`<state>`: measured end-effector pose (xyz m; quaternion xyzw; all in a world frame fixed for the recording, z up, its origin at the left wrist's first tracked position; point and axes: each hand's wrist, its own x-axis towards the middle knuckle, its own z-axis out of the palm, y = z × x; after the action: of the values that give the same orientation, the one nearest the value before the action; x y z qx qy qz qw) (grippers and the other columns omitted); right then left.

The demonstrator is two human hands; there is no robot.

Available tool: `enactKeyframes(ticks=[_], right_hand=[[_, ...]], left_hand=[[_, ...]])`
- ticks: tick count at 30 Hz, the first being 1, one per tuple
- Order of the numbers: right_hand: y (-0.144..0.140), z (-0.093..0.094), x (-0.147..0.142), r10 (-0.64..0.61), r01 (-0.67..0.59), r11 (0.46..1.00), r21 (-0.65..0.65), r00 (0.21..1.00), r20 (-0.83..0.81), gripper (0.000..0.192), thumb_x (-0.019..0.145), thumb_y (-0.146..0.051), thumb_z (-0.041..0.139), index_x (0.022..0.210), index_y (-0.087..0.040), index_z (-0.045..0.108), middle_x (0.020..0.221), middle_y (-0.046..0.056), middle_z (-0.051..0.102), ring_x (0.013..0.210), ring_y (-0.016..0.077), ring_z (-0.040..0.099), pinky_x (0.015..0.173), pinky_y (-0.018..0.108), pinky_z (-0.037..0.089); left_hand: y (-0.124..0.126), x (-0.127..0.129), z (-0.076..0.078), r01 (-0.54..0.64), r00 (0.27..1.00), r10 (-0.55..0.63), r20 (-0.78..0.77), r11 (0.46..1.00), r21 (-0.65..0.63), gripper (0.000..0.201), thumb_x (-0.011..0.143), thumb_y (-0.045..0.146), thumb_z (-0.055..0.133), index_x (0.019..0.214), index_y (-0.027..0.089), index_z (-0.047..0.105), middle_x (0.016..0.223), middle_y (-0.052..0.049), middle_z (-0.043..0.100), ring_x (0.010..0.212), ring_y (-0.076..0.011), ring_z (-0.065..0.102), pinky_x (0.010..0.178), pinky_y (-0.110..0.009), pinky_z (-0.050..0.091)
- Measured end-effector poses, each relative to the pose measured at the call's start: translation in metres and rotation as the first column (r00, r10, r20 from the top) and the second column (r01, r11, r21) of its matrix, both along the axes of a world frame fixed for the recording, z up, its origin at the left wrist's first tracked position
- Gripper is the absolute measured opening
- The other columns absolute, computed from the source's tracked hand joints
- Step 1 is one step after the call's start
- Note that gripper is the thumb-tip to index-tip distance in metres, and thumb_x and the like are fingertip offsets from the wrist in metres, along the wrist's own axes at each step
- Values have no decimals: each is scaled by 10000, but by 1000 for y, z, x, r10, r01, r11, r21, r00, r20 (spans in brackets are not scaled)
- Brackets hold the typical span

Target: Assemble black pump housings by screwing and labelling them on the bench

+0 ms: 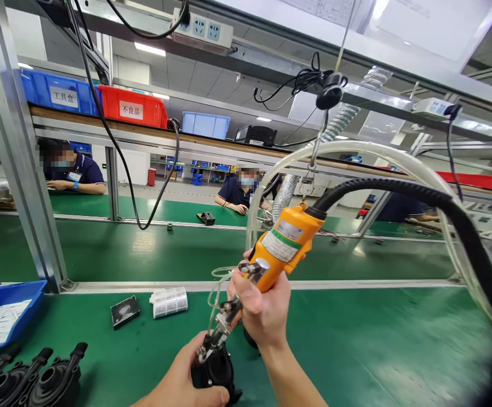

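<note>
Right hand (263, 308) grips the orange screwdriver (286, 243), bit down on the black pump housing (214, 370) that the left hand (186, 384) clasps on the green bench (377, 350); risk: tilted driver could cam out, hose (441, 203) drag pulling it.

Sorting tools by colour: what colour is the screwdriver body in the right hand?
Orange, in the head view: the screwdriver, gripped by the right hand.

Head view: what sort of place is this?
Most likely a factory assembly line. Green conveyor benches run in rows, an orange powered screwdriver hangs from an overhead cable, labelled parts bins sit on the rack, and black housings wait nearby.
</note>
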<state>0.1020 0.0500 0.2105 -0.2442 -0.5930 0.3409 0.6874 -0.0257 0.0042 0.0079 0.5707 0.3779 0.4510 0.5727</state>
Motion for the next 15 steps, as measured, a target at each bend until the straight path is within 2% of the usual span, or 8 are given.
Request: enactKeyframes(ticks=[2,4,8,11,15], right_hand=[[-7,2,-11,25,-25,1000,-19,1000,3,424,691,-311,847,1007,-231,575,670,-68,539,477,101,472,438,227,453],[-12,4,-20,38,-37,999,-39,999,27,397,647,-281,829,936,-233,562,602,-90,494,458,97,439,419,215,440],[-13,5,-26,14,-11,998,-62,999,52,375,638,-312,792,892,-245,525,578,-103,446,457,91,383,404,212,417],[-11,1,-25,-5,10,998,-63,998,67,367,664,-331,794,894,-242,522,586,-99,453,466,92,379,414,216,403],[-8,0,-20,-73,74,997,-29,996,43,365,671,-348,803,902,-235,543,596,-84,499,477,108,447,433,230,450]], left_hand=[[-3,1,11,-11,1000,11,-23,1000,18,768,670,535,928,1309,193,673,1117,-75,729,1040,-312,655,949,-413,544],[-5,2,20,3,1000,-2,-9,1000,19,741,671,536,925,1283,190,688,1082,-64,734,999,-291,657,913,-393,547],[-6,4,24,19,1000,-19,-9,1000,-8,701,676,510,925,1246,181,685,1013,-53,747,937,-272,661,868,-376,548],[-6,2,15,8,999,-8,-35,1000,-9,694,680,521,918,1226,171,669,1053,-75,743,989,-296,656,903,-400,542],[-1,-2,-9,13,999,-14,-42,1000,-18,879,671,619,912,1360,174,596,1211,-124,702,1148,-365,632,1008,-451,515]])
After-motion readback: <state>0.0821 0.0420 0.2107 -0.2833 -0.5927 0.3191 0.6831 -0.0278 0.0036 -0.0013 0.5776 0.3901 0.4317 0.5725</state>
